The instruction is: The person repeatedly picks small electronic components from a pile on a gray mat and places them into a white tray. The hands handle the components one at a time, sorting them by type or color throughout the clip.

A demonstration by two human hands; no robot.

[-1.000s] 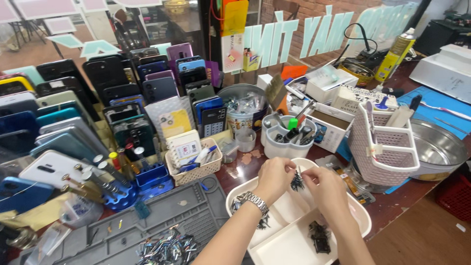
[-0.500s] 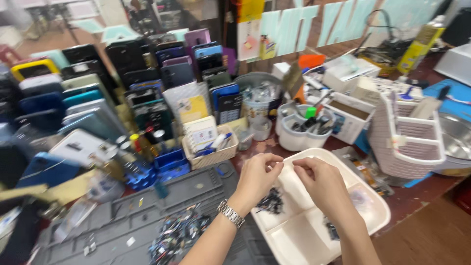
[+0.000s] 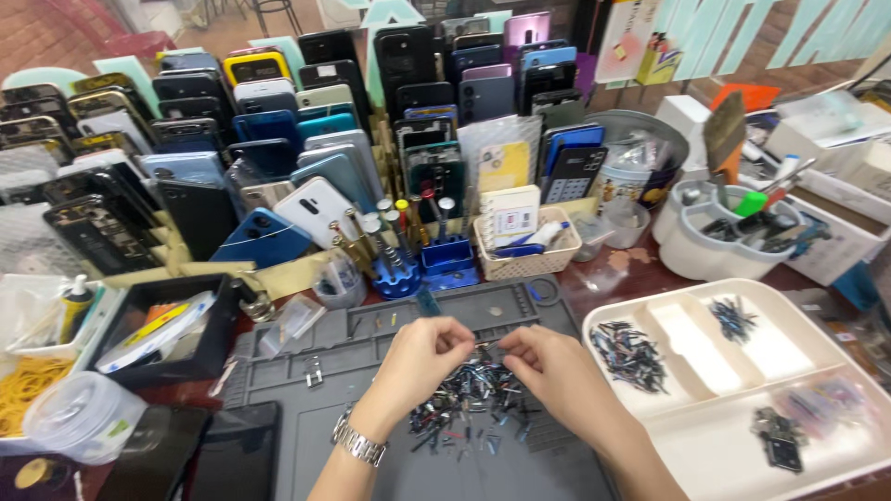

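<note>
A dark grey repair mat (image 3: 371, 445) is lying beneath both hands, and a white divided tray (image 3: 742, 436) is sitting just right of them. The left hand (image 3: 418, 357) and right hand (image 3: 552, 371) are pinching fingertips together on a small metal part (image 3: 484, 347), directly above a pile of small dark metal parts (image 3: 464, 394) on the mat.

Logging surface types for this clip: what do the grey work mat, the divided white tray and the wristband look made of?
Work mat: looks like matte grey silicone or rubber, with moulded recesses and no glare.
Divided tray: seemingly smooth white plastic, with rounded moulded rims and a soft sheen.
Wristband on the left hand: apparently polished metal links, silvery and glinting.
</note>
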